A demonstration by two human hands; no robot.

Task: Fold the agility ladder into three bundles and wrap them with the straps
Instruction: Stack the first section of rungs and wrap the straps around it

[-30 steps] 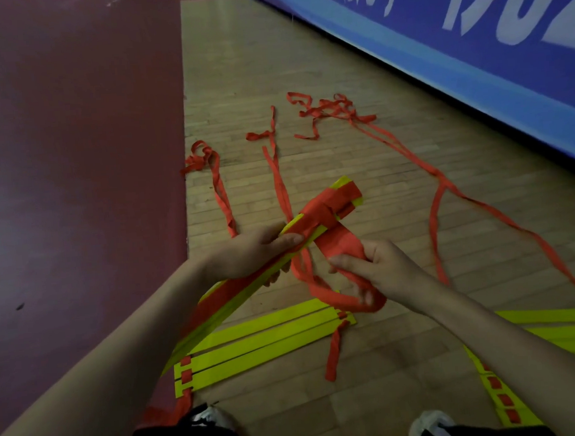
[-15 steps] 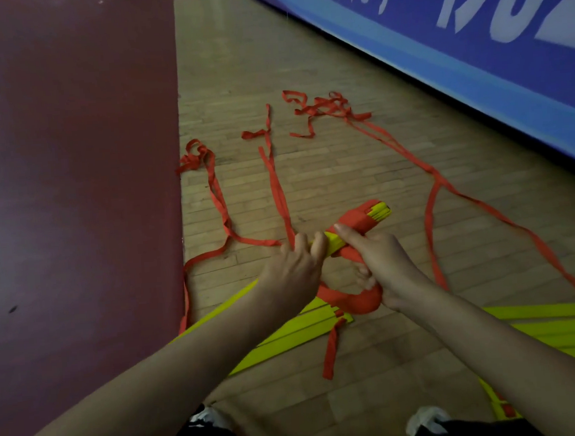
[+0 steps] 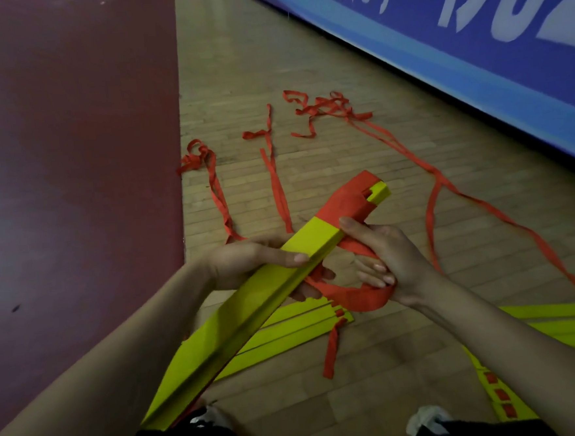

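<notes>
Yellow rung bundle (image 3: 251,309) held slanted above the wooden floor (image 3: 375,375), far end wound in red strap (image 3: 343,203). Gripped mid-length by the left hand (image 3: 245,261), thumb along the top, fingers (image 3: 306,293) curled underneath. Just beside it, right hand (image 3: 398,261) clamped round a loop of the same strap, thumb against the bundle's edge. Flat on the floor below, a second yellow bundle (image 3: 297,333); a third bundle (image 3: 559,324) toward the floor's right edge. Farther off, loose red straps (image 3: 277,184) trailing toward the blue banner (image 3: 472,51).

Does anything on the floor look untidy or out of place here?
Yes. The loose red straps trail across the wooden floor in tangled clumps, far from the bundle. Nothing looks torn.
</notes>
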